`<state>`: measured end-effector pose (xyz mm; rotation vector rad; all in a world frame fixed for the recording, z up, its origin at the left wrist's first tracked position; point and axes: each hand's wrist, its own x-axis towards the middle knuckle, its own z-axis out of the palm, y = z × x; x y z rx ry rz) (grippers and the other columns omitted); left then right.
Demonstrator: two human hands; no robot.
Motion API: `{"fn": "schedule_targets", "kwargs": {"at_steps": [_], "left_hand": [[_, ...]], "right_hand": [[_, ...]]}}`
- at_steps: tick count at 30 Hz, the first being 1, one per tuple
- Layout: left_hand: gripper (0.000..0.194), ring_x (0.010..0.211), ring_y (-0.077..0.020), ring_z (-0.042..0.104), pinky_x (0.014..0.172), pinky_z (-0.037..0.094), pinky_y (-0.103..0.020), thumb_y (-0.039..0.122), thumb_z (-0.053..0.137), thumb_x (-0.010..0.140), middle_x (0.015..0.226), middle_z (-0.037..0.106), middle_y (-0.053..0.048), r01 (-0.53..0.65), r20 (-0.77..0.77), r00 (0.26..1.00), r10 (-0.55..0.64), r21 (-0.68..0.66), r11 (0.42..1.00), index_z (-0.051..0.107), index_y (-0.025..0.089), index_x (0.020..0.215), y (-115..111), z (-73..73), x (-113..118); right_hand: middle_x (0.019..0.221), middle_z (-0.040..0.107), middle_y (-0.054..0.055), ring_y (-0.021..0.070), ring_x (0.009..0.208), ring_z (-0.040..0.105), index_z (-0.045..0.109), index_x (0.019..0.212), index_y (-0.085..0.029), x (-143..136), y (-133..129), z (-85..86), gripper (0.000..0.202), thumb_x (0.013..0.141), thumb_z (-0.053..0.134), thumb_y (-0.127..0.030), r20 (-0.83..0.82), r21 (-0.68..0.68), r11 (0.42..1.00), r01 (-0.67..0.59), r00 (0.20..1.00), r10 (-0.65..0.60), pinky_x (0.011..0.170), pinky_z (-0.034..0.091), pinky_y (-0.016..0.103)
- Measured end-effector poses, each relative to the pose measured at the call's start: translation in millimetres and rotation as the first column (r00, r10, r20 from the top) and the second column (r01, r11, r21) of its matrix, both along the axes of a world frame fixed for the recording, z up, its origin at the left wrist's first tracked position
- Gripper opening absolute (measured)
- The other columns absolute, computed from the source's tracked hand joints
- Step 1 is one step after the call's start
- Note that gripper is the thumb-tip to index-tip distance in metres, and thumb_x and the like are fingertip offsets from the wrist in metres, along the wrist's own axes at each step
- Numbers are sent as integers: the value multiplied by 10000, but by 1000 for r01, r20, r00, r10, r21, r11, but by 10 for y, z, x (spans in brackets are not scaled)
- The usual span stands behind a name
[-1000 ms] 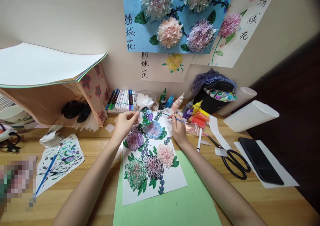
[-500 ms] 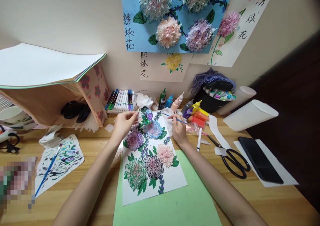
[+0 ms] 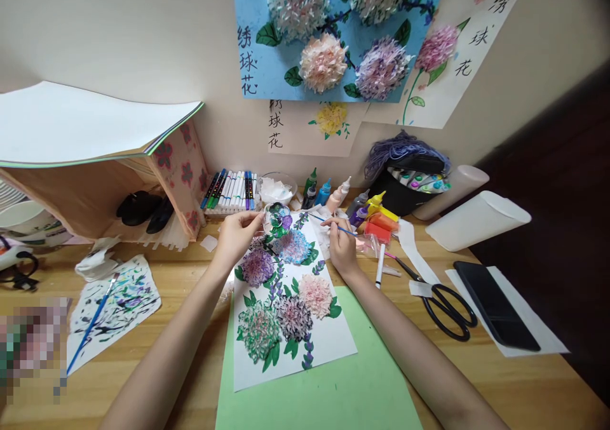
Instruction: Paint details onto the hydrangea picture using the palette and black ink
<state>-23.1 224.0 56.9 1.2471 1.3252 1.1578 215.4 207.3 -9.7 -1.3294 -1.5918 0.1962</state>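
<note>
My left hand [image 3: 239,235] pinches the edge of a small clear paint palette [image 3: 277,220] smeared with green, purple and dark paint, held over the top of the white paper. Between the fingers of my right hand [image 3: 342,242] is a thin blue paintbrush [image 3: 340,228], its tip pointing left near painted leaves at the paper's upper right. The white paper [image 3: 333,344] carries several raised hydrangea flowers in purple, blue, pink, black and green, with painted leaves and purple sprigs. Under it lies a light green sheet [image 3: 372,385].
Paint bottles [image 3: 323,192], markers [image 3: 231,188] and a tissue bowl [image 3: 276,188] line the back. Scissors [image 3: 445,309] and a phone [image 3: 495,306] lie right. At left are a paint-stained tissue [image 3: 138,290] with another brush [image 3: 93,322] and a box [image 3: 176,176]. Flower pictures [image 3: 281,68] hang above.
The brush and my right hand have shifted very slightly. Both hands keep their holds, and the paper lies where it was.
</note>
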Motion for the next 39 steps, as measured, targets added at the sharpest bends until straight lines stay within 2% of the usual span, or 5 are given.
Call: {"fn": "schedule_targets", "kwargs": {"at_steps": [6, 28, 36, 39], "left_hand": [[400, 609, -150, 629, 644, 542, -290, 480, 701, 653, 698, 694, -41, 2, -9, 1000, -2, -5, 1000, 708, 118, 823, 1, 7, -8], [402, 629, -165, 641, 667, 549, -316, 488, 696, 655, 736, 705, -54, 4, -11, 1000, -4, 2, 1000, 708, 120, 818, -8, 11, 1], [389, 622, -164, 640, 668, 555, -319, 472, 704, 651, 707, 699, -43, -6, 1, 1000, 6, -7, 1000, 706, 120, 817, -13, 35, -3], [397, 614, -167, 643, 668, 555, -325, 473, 709, 641, 699, 699, -45, -22, 10, 1000, 22, -13, 1000, 710, 119, 821, -4, 47, -24]], "right_hand": [[878, 593, 48, 202, 888, 536, 549, 881, -217, -10, 19, -7, 246, 941, 314, -255, 10, -29, 998, -50, 999, 50, 827, 406, 347], [874, 596, 53, 199, 883, 543, 562, 887, -215, -8, -4, 3, 275, 945, 306, -296, -29, -19, 999, -47, 998, 47, 827, 419, 361], [865, 606, 54, 193, 860, 562, 567, 857, -206, -14, -4, -20, 271, 940, 329, -306, -95, 28, 1000, -9, 995, 11, 800, 439, 363], [844, 610, 57, 191, 836, 574, 558, 832, -202, -13, -41, 70, 292, 944, 314, -316, -157, 83, 995, 50, 987, -36, 773, 451, 364]]}}
